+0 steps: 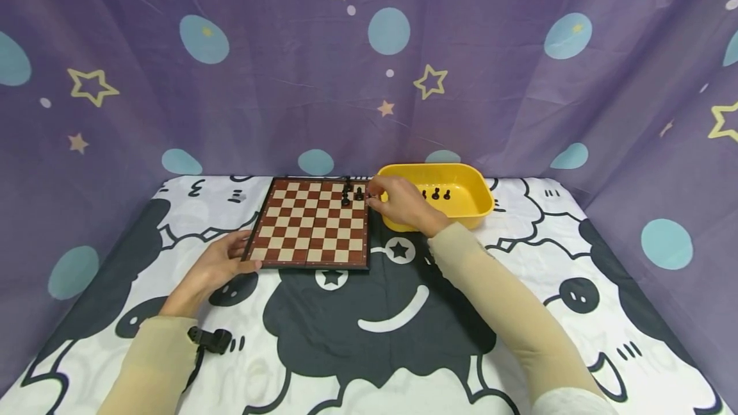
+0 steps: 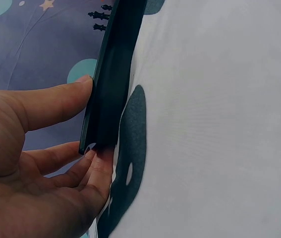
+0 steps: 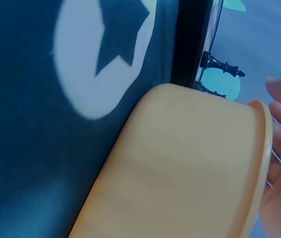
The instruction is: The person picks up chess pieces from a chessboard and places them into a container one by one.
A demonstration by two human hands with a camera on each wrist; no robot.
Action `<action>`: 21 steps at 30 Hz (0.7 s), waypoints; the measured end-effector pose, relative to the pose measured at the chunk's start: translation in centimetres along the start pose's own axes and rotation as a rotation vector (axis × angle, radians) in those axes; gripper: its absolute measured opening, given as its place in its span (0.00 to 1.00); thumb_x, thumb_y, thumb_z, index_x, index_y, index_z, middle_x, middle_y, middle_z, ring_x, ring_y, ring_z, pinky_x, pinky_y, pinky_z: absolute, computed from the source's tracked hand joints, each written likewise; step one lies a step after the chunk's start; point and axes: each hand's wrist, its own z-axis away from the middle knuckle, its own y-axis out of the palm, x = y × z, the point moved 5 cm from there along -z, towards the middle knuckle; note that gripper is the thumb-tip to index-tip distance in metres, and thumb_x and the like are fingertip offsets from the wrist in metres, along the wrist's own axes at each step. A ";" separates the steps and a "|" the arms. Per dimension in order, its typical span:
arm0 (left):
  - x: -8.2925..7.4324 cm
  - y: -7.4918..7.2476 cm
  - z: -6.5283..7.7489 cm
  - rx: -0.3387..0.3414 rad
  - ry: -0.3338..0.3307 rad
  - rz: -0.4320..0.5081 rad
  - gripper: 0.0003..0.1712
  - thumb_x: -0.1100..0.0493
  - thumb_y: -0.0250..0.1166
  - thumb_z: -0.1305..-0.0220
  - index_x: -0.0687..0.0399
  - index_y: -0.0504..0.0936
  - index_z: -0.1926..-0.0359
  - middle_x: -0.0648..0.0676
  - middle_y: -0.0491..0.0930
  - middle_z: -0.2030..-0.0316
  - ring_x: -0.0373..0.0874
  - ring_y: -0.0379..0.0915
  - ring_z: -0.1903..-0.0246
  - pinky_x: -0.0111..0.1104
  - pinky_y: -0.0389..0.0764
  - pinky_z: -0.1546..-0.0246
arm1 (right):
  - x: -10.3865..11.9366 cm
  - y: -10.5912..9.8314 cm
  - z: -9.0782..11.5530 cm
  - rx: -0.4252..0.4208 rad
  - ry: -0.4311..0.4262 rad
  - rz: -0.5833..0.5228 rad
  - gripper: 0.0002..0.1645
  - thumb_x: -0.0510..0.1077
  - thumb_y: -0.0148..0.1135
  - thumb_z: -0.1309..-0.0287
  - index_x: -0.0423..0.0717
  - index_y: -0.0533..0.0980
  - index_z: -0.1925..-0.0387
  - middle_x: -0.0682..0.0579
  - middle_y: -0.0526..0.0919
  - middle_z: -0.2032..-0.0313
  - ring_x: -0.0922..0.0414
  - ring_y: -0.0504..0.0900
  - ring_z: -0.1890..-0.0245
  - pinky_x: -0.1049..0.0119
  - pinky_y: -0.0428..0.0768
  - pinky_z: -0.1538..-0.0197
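A brown-and-cream chessboard (image 1: pixel 311 223) with a dark frame lies on the cloth. My left hand (image 1: pixel 221 264) grips its near left corner; in the left wrist view the thumb (image 2: pixel 56 105) presses the frame from above and the other fingers reach beneath. At the far right of the board, my right hand (image 1: pixel 406 202) pinches a small black chess piece (image 1: pixel 370 196), mostly covered by the fingers. Black chess pieces (image 1: pixel 346 198) stand on the squares just left of it. In the right wrist view the fingers are beside the basket's rim and the pinched piece is hidden.
A yellow plastic basket (image 1: pixel 469 210) stands against the board's right side, with several black chess pieces (image 1: pixel 436 193) inside. The right forearm passes over its near rim. The cloth (image 1: pixel 380 351) has a black-and-white cartoon print, and a purple curtain (image 1: pixel 369 127) hangs behind.
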 end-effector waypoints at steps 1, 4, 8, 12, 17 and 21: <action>0.0 0.0 0.0 0.000 0.004 0.001 0.50 0.60 0.71 0.47 0.65 0.53 0.28 0.70 0.65 0.39 0.63 0.63 0.42 0.53 0.67 0.44 | 0.0 0.0 -0.2 -0.005 0.000 -0.001 0.16 0.46 0.64 0.41 0.43 0.79 0.53 0.51 0.82 0.59 0.54 0.79 0.57 0.58 0.77 0.53; -0.1 0.0 0.0 0.000 0.014 0.005 0.50 0.60 0.71 0.46 0.66 0.53 0.28 0.70 0.65 0.39 0.63 0.63 0.42 0.54 0.67 0.44 | 0.1 0.1 -0.7 -0.014 0.005 -0.003 0.15 0.46 0.63 0.41 0.44 0.79 0.54 0.50 0.82 0.59 0.52 0.78 0.57 0.58 0.76 0.53; -0.1 -0.1 0.0 -0.004 0.014 0.001 0.50 0.61 0.71 0.46 0.66 0.53 0.28 0.71 0.65 0.40 0.64 0.64 0.43 0.54 0.67 0.44 | -0.2 0.8 -1.3 0.006 0.021 -0.034 0.17 0.47 0.63 0.40 0.43 0.77 0.52 0.50 0.82 0.57 0.51 0.80 0.55 0.58 0.77 0.52; -0.1 -0.1 0.0 -0.006 0.014 -0.001 0.49 0.61 0.70 0.46 0.66 0.53 0.29 0.71 0.65 0.40 0.64 0.64 0.43 0.54 0.67 0.44 | -0.1 1.5 -2.0 0.026 0.024 -0.043 0.18 0.46 0.64 0.40 0.43 0.77 0.50 0.50 0.83 0.55 0.54 0.81 0.55 0.59 0.77 0.51; -0.1 -0.1 0.1 -0.005 0.007 0.004 0.49 0.61 0.70 0.46 0.66 0.53 0.28 0.70 0.65 0.40 0.63 0.64 0.43 0.54 0.67 0.44 | 0.1 2.4 -3.0 0.032 0.018 -0.005 0.19 0.45 0.65 0.41 0.45 0.77 0.48 0.52 0.83 0.54 0.56 0.80 0.56 0.60 0.76 0.51; -0.1 0.0 0.1 -0.002 0.003 0.006 0.49 0.61 0.71 0.46 0.66 0.53 0.28 0.71 0.65 0.40 0.63 0.64 0.43 0.53 0.68 0.44 | 0.1 3.0 -3.6 0.045 0.017 0.042 0.19 0.47 0.64 0.40 0.49 0.77 0.47 0.54 0.82 0.53 0.56 0.77 0.54 0.59 0.72 0.48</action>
